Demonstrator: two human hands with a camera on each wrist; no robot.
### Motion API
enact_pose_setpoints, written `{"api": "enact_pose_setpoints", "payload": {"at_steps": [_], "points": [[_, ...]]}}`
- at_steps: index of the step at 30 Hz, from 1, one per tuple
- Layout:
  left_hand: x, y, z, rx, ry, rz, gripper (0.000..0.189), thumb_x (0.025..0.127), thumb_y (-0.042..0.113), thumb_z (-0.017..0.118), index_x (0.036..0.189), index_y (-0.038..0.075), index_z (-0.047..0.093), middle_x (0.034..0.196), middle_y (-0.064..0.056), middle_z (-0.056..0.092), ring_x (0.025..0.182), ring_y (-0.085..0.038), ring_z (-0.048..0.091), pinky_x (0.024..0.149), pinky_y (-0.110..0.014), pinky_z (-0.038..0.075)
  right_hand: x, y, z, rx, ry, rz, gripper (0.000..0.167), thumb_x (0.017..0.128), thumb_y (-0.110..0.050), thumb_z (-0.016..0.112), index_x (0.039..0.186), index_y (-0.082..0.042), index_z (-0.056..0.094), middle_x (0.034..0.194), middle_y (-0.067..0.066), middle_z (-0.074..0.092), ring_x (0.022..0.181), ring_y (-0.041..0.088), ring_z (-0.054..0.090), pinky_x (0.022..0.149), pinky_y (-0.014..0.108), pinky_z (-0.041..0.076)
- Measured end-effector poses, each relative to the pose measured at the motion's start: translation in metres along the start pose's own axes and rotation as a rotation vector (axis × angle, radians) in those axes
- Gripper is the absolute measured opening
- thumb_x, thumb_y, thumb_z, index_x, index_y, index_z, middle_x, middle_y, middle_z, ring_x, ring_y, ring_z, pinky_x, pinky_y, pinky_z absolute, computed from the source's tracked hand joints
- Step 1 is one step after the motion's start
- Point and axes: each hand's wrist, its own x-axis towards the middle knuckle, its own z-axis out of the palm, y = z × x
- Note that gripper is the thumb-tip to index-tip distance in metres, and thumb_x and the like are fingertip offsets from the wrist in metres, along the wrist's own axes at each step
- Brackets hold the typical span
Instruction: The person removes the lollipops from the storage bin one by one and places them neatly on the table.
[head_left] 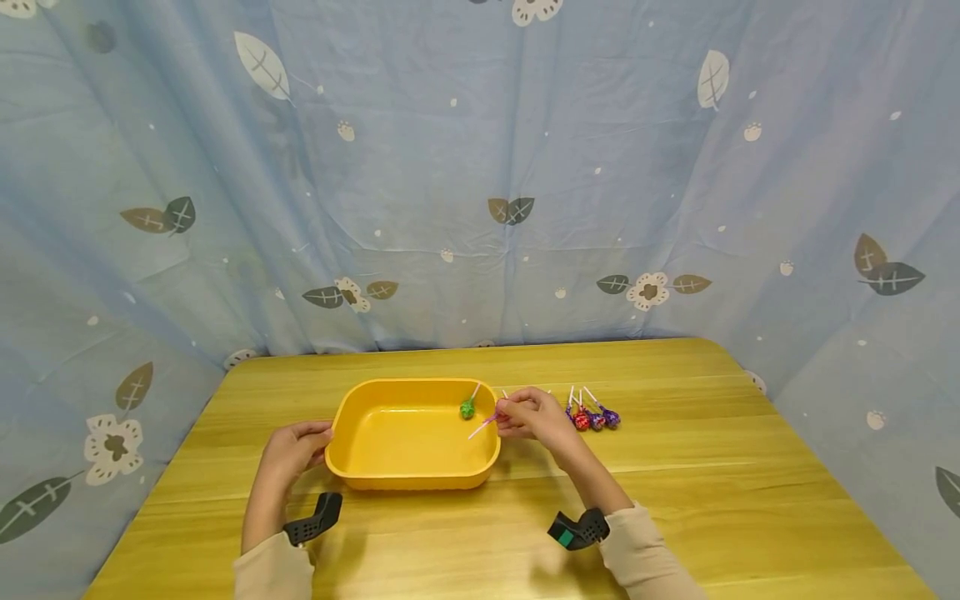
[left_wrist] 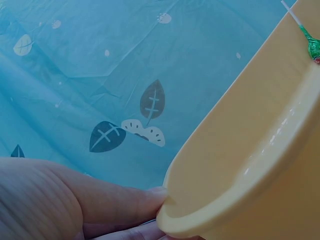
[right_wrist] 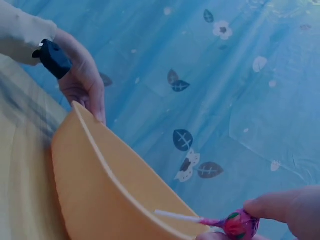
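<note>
A yellow plastic basin (head_left: 397, 446) sits on the table. My left hand (head_left: 291, 454) pinches its left rim, thumb on the inside, as the left wrist view shows. Between the thumb and fingers of my right hand (head_left: 538, 419) is a lollipop (right_wrist: 241, 225) in a pink-purple wrapper, held by its round head. Its white stick points left over the basin's right rim. Inside the basin, a green lollipop (head_left: 467, 409) lies by the right end, stick leaning up on the wall.
To the right of my right hand lies a row of lollipops on the wooden table (head_left: 675, 467), among them a red one (head_left: 581, 421) and a purple one (head_left: 612, 419). My right hand partly hides others. A blue patterned curtain (head_left: 420, 167) hangs behind the table.
</note>
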Motion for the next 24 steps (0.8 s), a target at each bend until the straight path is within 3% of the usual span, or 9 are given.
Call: {"api": "enact_pose_setpoints", "payload": {"at_steps": [9,16,20,24], "points": [[0.0,0.0,0.0,0.004,-0.004,-0.004,0.042,0.098,0.017,0.056,0.129,-0.012,0.053,0.122,-0.028,0.056,0.083,-0.014,0.062,0.074,-0.031,0.056,-0.007,0.009,-0.016,0.055,0.009,-0.021,0.04,0.096,-0.017,0.062,0.122,0.012,0.054,0.1,0.023,0.065,0.09,0.034,0.067,0.084,0.048,0.052],[0.0,0.0,-0.001,0.005,-0.005,-0.003,0.043,0.098,0.017,0.057,0.129,-0.012,0.054,0.12,-0.027,0.057,0.082,-0.014,0.062,0.075,-0.032,0.056,-0.007,0.01,-0.024,0.077,0.015,-0.056,0.039,0.097,-0.017,0.06,0.12,0.014,0.053,0.102,0.027,0.065,0.095,0.042,0.064,0.081,0.043,0.055],[0.0,0.0,0.0,0.007,0.0,-0.004,0.042,0.098,0.017,0.057,0.129,-0.012,0.054,0.119,-0.026,0.059,0.082,-0.013,0.062,0.074,-0.032,0.056,-0.007,0.012,-0.029,0.095,0.013,-0.078,0.04,0.098,-0.017,0.059,0.12,0.015,0.051,0.102,0.028,0.065,0.091,0.036,0.067,0.08,0.041,0.055],[0.0,0.0,0.0,0.001,-0.003,-0.002,0.042,0.098,0.017,0.057,0.129,-0.012,0.054,0.119,-0.026,0.058,0.081,-0.013,0.061,0.074,-0.031,0.056,-0.008,0.01,-0.035,0.099,0.051,-0.042,0.037,0.099,-0.016,0.057,0.12,0.013,0.052,0.105,0.027,0.064,0.089,0.028,0.068,0.083,0.041,0.055]]}}
